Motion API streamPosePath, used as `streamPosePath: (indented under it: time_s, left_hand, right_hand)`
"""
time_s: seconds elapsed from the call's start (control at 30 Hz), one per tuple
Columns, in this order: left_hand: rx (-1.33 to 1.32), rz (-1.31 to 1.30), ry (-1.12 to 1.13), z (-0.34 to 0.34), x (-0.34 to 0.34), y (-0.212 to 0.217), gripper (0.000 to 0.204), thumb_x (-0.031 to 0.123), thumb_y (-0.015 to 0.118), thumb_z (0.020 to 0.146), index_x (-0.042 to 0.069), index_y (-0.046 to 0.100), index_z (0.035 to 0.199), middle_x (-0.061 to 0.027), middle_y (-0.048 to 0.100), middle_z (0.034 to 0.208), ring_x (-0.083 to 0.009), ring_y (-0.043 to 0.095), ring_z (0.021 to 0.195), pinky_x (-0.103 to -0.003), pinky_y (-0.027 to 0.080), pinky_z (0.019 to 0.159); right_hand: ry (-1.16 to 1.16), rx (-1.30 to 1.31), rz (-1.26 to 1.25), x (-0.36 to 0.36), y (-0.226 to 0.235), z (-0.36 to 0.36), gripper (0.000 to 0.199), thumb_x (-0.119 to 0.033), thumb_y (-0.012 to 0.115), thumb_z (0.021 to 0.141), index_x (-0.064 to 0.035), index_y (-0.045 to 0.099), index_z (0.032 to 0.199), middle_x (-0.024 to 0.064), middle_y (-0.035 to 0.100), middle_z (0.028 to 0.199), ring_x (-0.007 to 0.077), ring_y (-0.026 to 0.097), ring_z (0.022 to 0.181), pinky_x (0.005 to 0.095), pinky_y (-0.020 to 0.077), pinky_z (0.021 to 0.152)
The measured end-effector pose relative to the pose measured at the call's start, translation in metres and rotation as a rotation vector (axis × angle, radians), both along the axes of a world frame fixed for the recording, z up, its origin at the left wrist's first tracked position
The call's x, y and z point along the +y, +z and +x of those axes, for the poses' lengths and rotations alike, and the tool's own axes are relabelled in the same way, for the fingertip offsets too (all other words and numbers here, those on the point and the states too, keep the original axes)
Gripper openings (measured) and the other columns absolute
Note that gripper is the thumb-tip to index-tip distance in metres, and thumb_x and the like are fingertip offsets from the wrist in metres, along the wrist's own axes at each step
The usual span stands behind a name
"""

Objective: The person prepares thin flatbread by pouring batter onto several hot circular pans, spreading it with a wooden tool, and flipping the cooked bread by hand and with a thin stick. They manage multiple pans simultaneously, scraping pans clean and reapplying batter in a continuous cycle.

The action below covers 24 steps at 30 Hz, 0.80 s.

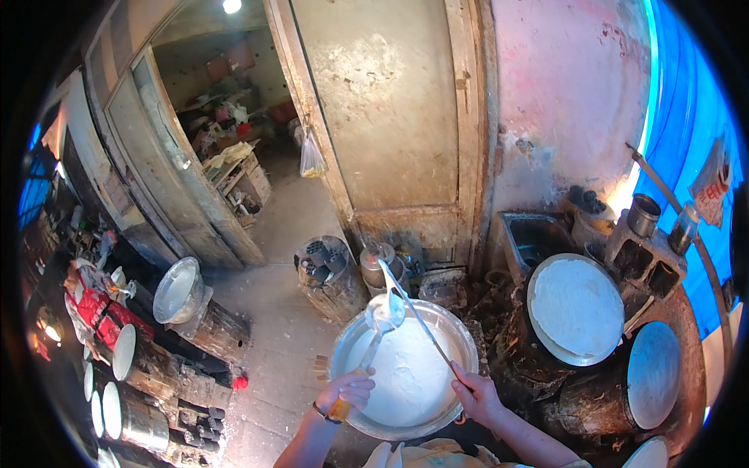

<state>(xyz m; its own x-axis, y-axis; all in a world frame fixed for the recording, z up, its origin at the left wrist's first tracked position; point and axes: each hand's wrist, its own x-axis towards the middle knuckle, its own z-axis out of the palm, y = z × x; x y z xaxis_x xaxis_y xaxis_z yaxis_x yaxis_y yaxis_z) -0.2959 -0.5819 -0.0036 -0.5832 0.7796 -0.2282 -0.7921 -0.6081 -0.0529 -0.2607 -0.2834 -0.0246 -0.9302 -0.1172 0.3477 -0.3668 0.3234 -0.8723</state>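
In front of me stands a wide metal basin [468, 355] holding a thick white batter [413, 382]. My left hand [349, 391] is closed round the handle of a ladle [382, 316], whose batter-coated bowl is raised over the basin's far left side. My right hand [476, 396] grips a long thin spatula [421, 324] by its near end. The spatula's far end is smeared white and crosses over the ladle's bowl; whether the two touch, I cannot tell. Both hands are above the near part of the basin.
At the right, a round griddle [577, 312] with a pale top sits on a dark stove, with another round plate [654, 374] beside it. Beyond the basin stands a drum [331, 285] with dark coal briquettes. Another basin [178, 290] rests on a stand at left.
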Motion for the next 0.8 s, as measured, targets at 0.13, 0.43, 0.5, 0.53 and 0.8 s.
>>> streamPosePath:
  time_s: [0.13,0.43,0.5,0.53,0.8]
  left_hand:
    - [0.098,0.033,0.086,0.032,0.013,0.008,0.022,0.010,0.035,0.095,0.003,0.045,0.113,0.0014,0.037,0.063,-0.0019,0.038,0.043,-0.015,0.034,0.038]
    - [-0.141,0.266,0.024,-0.010,0.056,0.003,0.022,0.007,0.037,0.093,0.002,0.046,0.113,0.0007,0.039,0.062,-0.0030,0.039,0.044,-0.016,0.038,0.040]
    - [0.121,-0.044,-0.014,-0.024,0.063,0.012,0.022,0.006,0.039,0.092,0.007,0.046,0.113,0.0016,0.038,0.062,-0.0028,0.035,0.043,-0.016,0.032,0.038]
    - [0.205,-0.247,-0.091,-0.035,0.071,0.021,0.021,0.007,0.041,0.092,0.008,0.044,0.112,0.0024,0.037,0.061,-0.0029,0.035,0.043,-0.016,0.031,0.038]
    - [0.348,-0.404,-0.799,-0.082,0.187,0.055,0.024,0.010,0.045,0.091,0.008,0.039,0.115,0.0043,0.033,0.060,-0.0005,0.031,0.043,-0.014,0.028,0.037]
  right_hand:
    - [-0.004,-0.175,-0.010,0.010,0.017,0.008,0.036,-0.010,0.056,0.085,-0.0046,0.053,0.120,0.0155,0.057,0.071,0.0200,0.058,0.057,0.0302,0.0461,0.054]
    - [-0.168,-0.044,0.503,0.024,-0.045,0.037,0.035,-0.011,0.066,0.075,-0.0107,0.061,0.110,0.0105,0.055,0.065,0.0271,0.056,0.054,0.0354,0.0456,0.046]
    - [-0.226,-0.033,0.412,0.040,-0.049,0.060,0.034,-0.010,0.068,0.073,-0.0085,0.063,0.106,0.0108,0.055,0.063,0.0260,0.055,0.053,0.0345,0.0452,0.046]
    - [-0.272,-0.028,0.346,0.049,-0.042,0.072,0.033,-0.008,0.069,0.071,-0.0072,0.063,0.104,0.0108,0.055,0.062,0.0253,0.055,0.052,0.0338,0.0449,0.046]
    - [-0.817,-0.097,0.266,0.107,-0.008,0.112,0.032,-0.004,0.069,0.071,-0.0046,0.063,0.103,0.0118,0.056,0.063,0.0232,0.057,0.054,0.0305,0.0449,0.048]
